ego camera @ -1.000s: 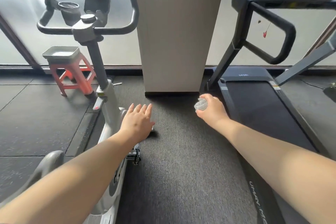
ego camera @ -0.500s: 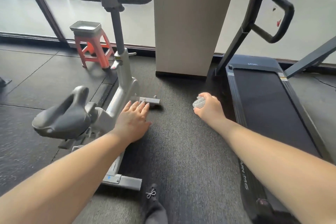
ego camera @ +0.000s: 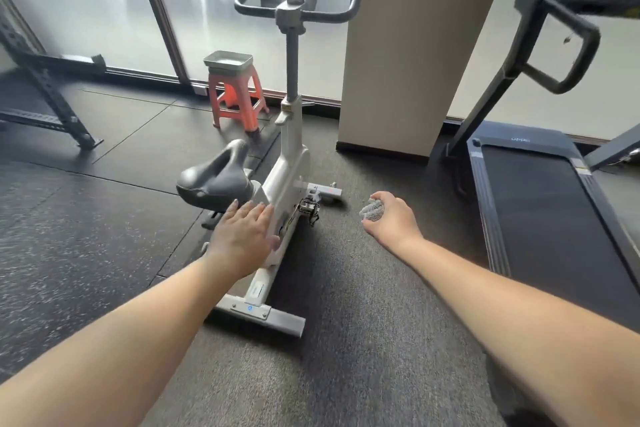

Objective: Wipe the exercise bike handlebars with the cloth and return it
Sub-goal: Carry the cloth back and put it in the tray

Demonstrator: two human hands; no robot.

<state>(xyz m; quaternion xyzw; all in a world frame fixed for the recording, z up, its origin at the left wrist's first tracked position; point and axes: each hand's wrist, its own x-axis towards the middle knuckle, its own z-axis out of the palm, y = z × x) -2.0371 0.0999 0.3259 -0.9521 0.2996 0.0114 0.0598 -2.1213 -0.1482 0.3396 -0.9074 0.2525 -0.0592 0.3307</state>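
A white exercise bike [ego camera: 289, 163] stands ahead of me, its dark handlebars [ego camera: 337, 15] high up near the window and its grey saddle [ego camera: 216, 178] lower left. My right hand [ego camera: 389, 218] grips a crumpled grey cloth [ego camera: 372, 210] over the carpet, to the right of the bike's pedal. My left hand [ego camera: 242, 236] hovers with flat, straight fingers just below the saddle, in front of the bike's frame, holding nothing. Both hands are well below the handlebars.
An orange stool [ego camera: 235, 97] carrying a grey tray [ego camera: 228, 62] stands behind the bike. A beige pillar [ego camera: 408, 45] rises right of the handlebars. A treadmill [ego camera: 540, 184] fills the right side. A dark metal rack [ego camera: 45, 87] sits far left.
My view has pulled back and swung left, so the whole bike with saddle and base shows. My left hand moved from the bike's front to near the saddle. The right hand kept the cloth.
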